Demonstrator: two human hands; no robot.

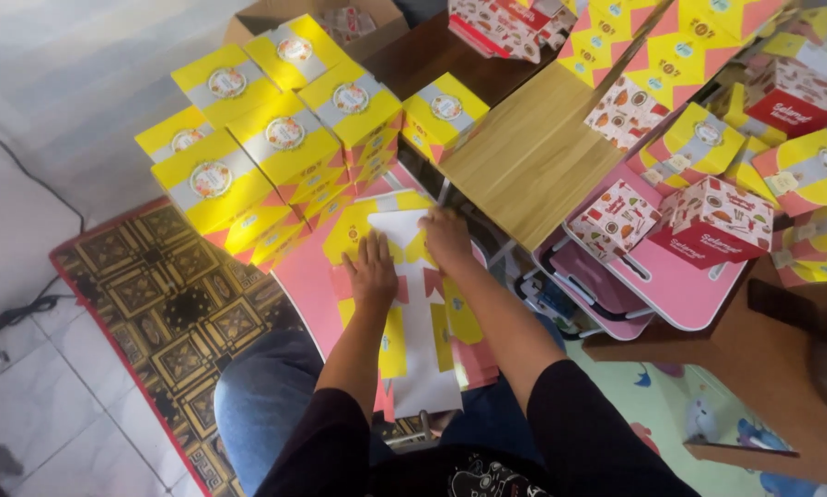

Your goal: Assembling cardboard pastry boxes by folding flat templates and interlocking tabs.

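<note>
A flat, unfolded cardboard box blank [411,322], yellow and pink outside with a white inner panel, lies in front of me on a pink surface. My left hand [371,269] presses flat on its left part, fingers spread. My right hand [446,237] rests on the blank's far end, fingers bent down over the edge. Neither hand grips anything. More flat blanks lie stacked underneath it.
Several finished yellow boxes [275,138] with round labels are stacked at the left. A small wooden table top [533,156] stands ahead, a pink folding table [671,285] with red-and-white boxes [712,221] to the right. A patterned mat [174,313] covers the floor.
</note>
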